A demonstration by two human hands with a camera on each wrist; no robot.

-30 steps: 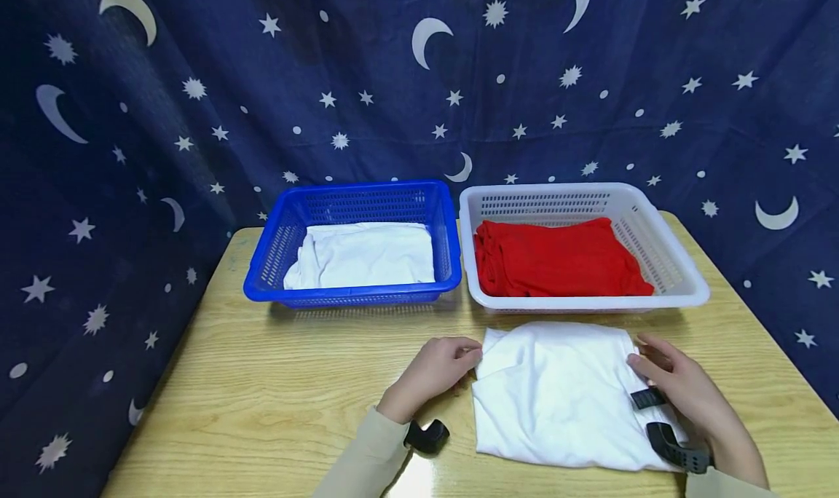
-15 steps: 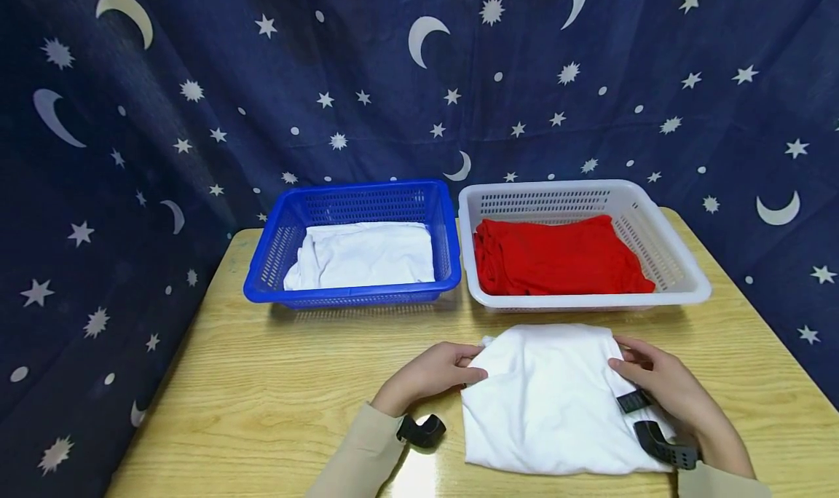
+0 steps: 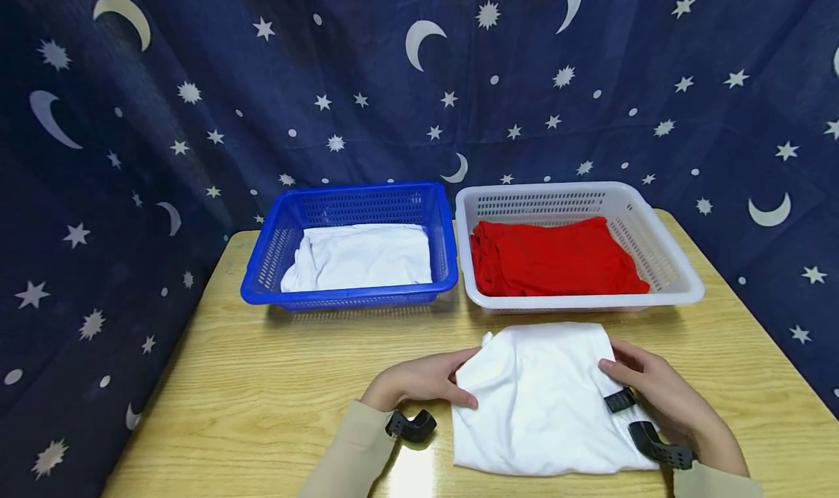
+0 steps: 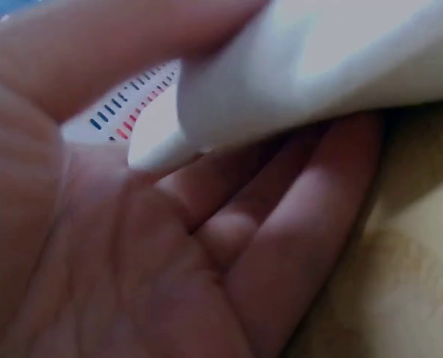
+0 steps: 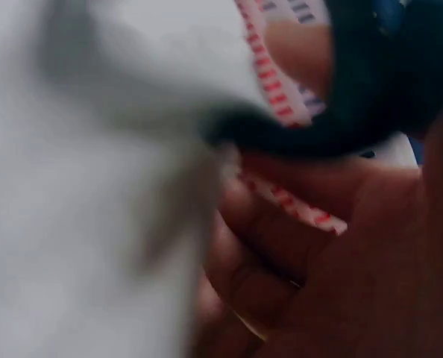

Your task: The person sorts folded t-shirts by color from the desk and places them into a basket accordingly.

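A folded white garment [image 3: 534,403] lies on the table in front of the white basket. My left hand [image 3: 422,378] grips its left side, thumb on top and fingers tucked underneath. In the left wrist view the garment's edge [image 4: 303,74] passes between thumb and fingers [image 4: 303,216]. My right hand [image 3: 658,392] holds the right side, thumb on top, fingers behind the edge. In the right wrist view those fingers [image 5: 259,246] curl at the blurred cloth [image 5: 80,239]. A black label-like patch [image 3: 620,400] shows near the right hand.
A blue basket [image 3: 347,294] with folded white cloth [image 3: 367,256] stands at the back left. Beside it, a white basket [image 3: 583,303] holds folded red cloth [image 3: 557,258]. A dark blue curtain [image 3: 367,39] with moons and stars hangs behind the wooden table [image 3: 282,374].
The garment has shifted slightly left. My left hand has gone from its edge to a grip with the thumb on top, and my right hand has moved left with the cloth.
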